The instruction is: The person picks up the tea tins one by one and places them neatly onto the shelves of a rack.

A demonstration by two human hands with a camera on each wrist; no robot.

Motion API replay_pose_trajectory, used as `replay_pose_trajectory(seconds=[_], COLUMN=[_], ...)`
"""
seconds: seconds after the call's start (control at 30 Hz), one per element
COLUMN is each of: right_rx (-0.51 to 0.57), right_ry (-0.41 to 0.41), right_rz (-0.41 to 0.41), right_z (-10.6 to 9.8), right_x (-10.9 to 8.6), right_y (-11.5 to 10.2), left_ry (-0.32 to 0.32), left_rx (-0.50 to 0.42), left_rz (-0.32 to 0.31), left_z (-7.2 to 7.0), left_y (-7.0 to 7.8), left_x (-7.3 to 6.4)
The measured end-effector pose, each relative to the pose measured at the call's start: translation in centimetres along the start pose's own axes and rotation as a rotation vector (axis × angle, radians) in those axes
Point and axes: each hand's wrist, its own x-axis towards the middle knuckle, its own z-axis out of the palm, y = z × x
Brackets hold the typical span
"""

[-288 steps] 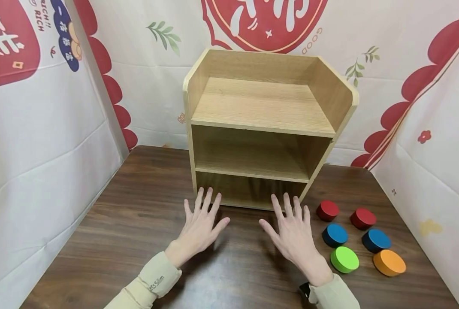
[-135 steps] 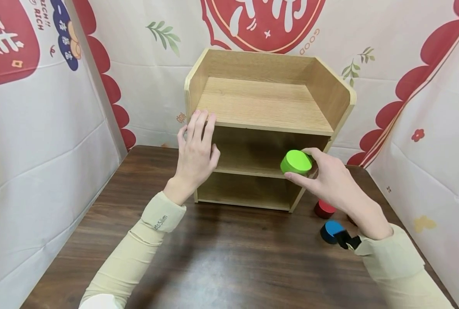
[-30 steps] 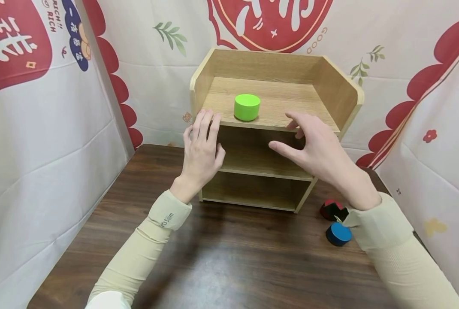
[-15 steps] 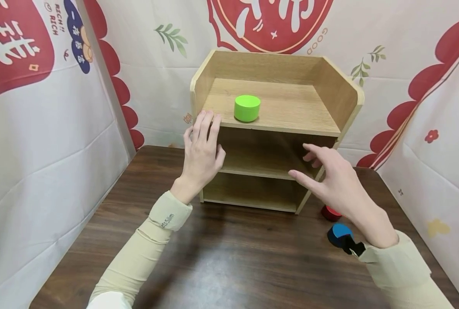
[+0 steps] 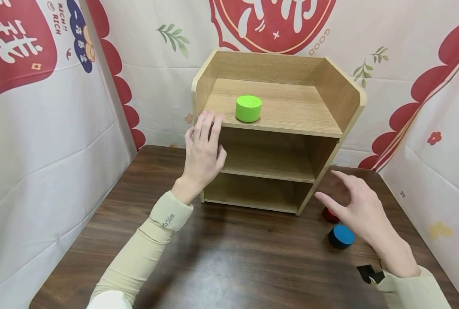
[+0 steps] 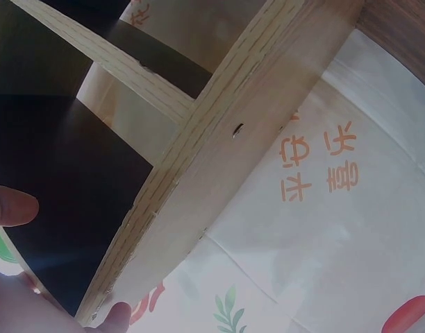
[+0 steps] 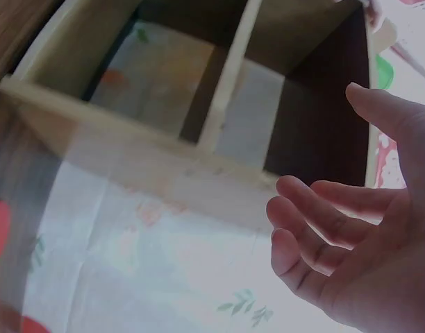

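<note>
A light wooden shelf unit point(image 5: 277, 107) stands at the back of the table. On its top board, near the front edge, sits a short green cylinder point(image 5: 248, 109). My left hand point(image 5: 202, 156) rests on the unit's front left corner, fingertips over the board's edge; its thumb point(image 6: 14, 207) sticks out before the middle compartment. Right of the unit, my right hand point(image 5: 362, 210) is empty, fingers loosely curved and thumb apart. Just past the thumb a red cylinder point(image 5: 330, 215) shows in part. Beside that hand lies a blue cylinder point(image 5: 341, 237). The right hand and forearm cover the table area farther right.
Both lower compartments of the shelf unit face me, divided by a board point(image 5: 268, 174). White printed cloth point(image 5: 156, 98) hangs behind and at both sides of the dark wooden table point(image 5: 221, 257).
The green cylinder was carried earlier by the right hand to the top board and released. Since then the right hand has moved down and right, to the cylinders. The left hand stays put.
</note>
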Motion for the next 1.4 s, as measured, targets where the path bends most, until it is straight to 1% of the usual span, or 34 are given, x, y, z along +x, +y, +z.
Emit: replay_pose_trajectory(seconds=[0.4,0.6,0.87,0.93,1.1,1.3,1.4], right_rx=[-0.107,-0.147,-0.167,-0.185,-0.242,-0.261,-0.269], right_ry=[0.016,0.018,-0.051,-0.058,-0.104,-0.188,-0.217], right_rz=[0.118,0.195,0.300,0.320,0.361,0.429,0.449], right_z=[-0.4,-0.6,-0.8,-0.8,-0.5,-0.2,-0.1], right_x=[-2.0,-3.1,-4.7,-5.2,-6.4,-7.8,-8.4], right_y=[5.5,8.3,11.9,12.7,14.8,17.0,17.7], left_ry=[-0.005,-0.003,0.001,0.002,-0.002,-0.006,-0.004], left_rx=[0.001,-0.002,-0.006,-0.005,-0.002,0.004,0.001], left_rz=[-0.001,0.001,0.001,0.001,0.002,0.001,0.001], left_z=[-0.1,0.0,0.1,0.1,0.1,0.1,0.1], left_y=[0.0,-0.1,-0.1,-0.1,-0.1,-0.1,-0.1], left_x=[0.0,0.0,0.0,0.0,0.0,0.0,0.0])
